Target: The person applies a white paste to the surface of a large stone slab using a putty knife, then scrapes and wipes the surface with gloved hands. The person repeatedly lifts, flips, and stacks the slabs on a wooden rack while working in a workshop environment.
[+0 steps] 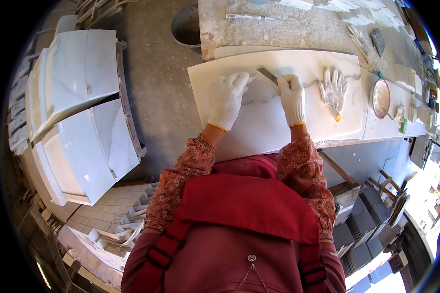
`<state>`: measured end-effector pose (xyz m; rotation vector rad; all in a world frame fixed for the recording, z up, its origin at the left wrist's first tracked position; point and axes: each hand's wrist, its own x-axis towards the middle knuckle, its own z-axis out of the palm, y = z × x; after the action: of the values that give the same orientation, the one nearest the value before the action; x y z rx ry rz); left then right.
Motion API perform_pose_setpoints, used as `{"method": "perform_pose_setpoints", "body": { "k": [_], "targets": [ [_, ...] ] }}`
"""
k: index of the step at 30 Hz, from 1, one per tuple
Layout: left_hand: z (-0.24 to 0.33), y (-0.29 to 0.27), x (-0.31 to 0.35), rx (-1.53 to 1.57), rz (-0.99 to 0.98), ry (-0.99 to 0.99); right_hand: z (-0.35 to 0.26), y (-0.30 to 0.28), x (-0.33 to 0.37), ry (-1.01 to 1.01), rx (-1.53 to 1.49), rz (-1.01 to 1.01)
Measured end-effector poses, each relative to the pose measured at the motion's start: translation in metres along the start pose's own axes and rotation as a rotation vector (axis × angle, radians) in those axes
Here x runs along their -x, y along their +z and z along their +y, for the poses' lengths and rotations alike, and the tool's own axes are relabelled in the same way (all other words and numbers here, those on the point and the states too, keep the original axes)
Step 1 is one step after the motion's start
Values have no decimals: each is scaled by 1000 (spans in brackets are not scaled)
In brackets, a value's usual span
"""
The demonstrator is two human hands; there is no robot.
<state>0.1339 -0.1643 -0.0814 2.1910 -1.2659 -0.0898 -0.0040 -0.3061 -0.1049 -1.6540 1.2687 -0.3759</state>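
A white marble slab (264,122) with grey veins lies on a workbench. My left hand (226,100), in a white knit glove, rests flat on the slab with fingers together. My right hand (292,97), also gloved, grips a flat metal scraper blade (267,74) whose tip touches the slab surface near its far edge. Both forearms wear red patterned sleeves.
A spare white glove (333,89) lies on the slab to the right. A round dish of pale paste (380,97) sits further right. A tube (249,17) lies on the rough stone bench. Curved marble pieces (78,112) are stacked at left; a dark bucket (186,24) stands on the concrete floor.
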Motion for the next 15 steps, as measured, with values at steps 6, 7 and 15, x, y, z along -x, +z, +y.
{"method": "perform_pose_setpoints", "body": {
  "k": [6,7,15],
  "targets": [
    [0,10,-4,-94,-6,34,32,-32,80,41,-198,-113],
    [-1,13,-3,-113,-11,30,35,-33,88,51,-212,-114],
    [3,21,-4,-151,-67,0,51,-30,88,43,-299,-83]
  ]
}}
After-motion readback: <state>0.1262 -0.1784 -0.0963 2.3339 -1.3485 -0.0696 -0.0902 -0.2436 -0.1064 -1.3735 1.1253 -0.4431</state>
